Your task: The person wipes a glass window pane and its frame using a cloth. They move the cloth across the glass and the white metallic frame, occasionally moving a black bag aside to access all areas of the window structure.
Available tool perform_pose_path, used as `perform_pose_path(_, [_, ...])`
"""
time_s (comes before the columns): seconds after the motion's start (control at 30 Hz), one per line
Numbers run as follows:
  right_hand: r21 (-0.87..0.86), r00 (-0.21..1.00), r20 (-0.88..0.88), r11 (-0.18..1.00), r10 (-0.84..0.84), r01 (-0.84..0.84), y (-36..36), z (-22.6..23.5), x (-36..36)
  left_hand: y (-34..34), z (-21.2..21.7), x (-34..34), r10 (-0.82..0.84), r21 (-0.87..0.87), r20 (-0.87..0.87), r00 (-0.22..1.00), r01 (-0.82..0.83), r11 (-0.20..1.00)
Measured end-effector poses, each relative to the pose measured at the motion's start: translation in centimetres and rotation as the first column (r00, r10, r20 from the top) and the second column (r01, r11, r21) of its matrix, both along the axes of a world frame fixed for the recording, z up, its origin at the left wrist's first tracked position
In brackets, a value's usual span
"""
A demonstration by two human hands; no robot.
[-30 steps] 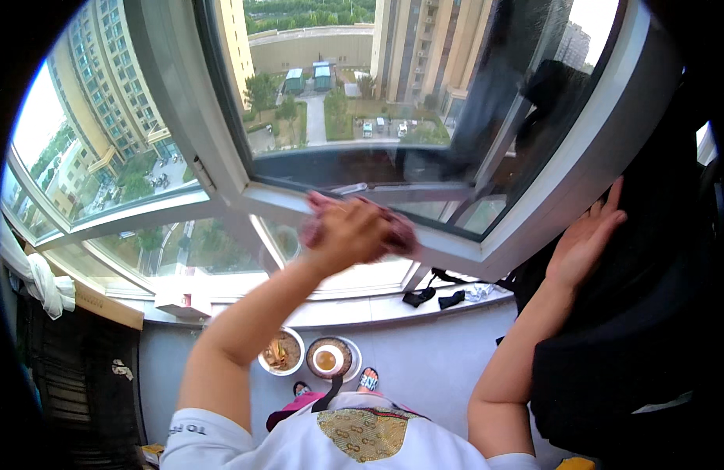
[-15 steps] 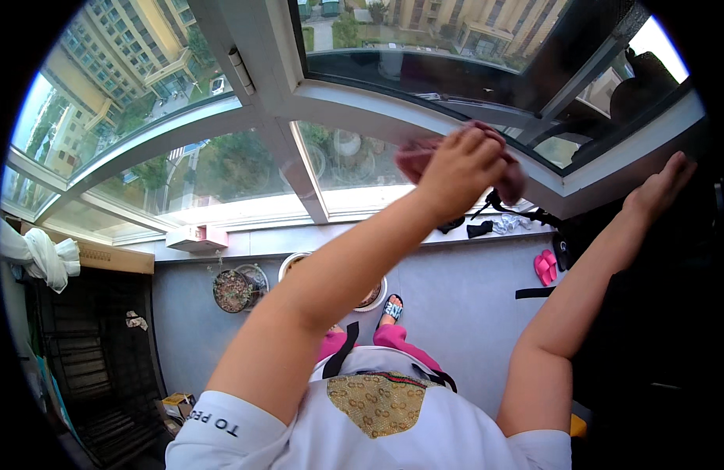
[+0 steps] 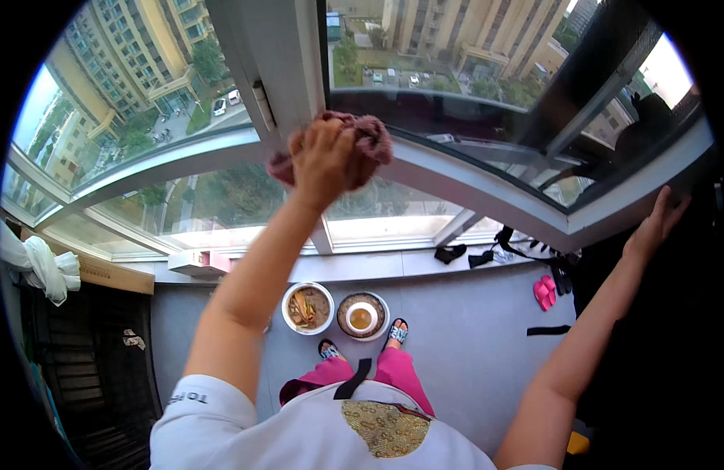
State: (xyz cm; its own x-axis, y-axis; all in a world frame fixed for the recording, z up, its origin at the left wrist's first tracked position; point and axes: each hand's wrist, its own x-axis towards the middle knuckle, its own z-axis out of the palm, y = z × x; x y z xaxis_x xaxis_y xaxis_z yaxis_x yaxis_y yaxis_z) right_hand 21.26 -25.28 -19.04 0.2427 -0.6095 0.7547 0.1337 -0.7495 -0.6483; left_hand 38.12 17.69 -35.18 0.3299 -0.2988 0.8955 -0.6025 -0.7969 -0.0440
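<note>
My left hand is closed on a bunched mauve cleaning cloth, pressed against the white window frame near a hinge. Folds of the cloth stick out on both sides of the fingers. Off to the right, the window sash stands swung out from the frame, its dark glass reflecting a shape. My right hand is at the lower right edge of that sash, fingers stretched and apart. Deep shadow hides part of what the fingertips touch.
Below my arms, a white pot and a second round pot stand on the grey floor by my feet. Pink slippers and black items lie by the sill. A dark rack stands left.
My left hand has carried the cloth leftward along the frame, from the sash's lower rail to the upright post. My right hand has shifted slightly down, staying by the sash edge.
</note>
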Motion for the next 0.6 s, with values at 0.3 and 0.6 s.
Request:
perform_pose_path(0.3, [0.038,0.994,0.112,0.999,0.004,-0.008,1.1,-0.3,0.5,-12.5,0.3,-5.7,-0.252,-0.045,-0.091,0.963,0.249,0.968])
perform_pose_path(0.6, [0.118,0.986,0.151,0.989,0.067,-0.085,1.0,0.0,-0.8,-0.6,1.5,-2.5,0.130,0.011,-0.117,0.985,-0.130,0.991])
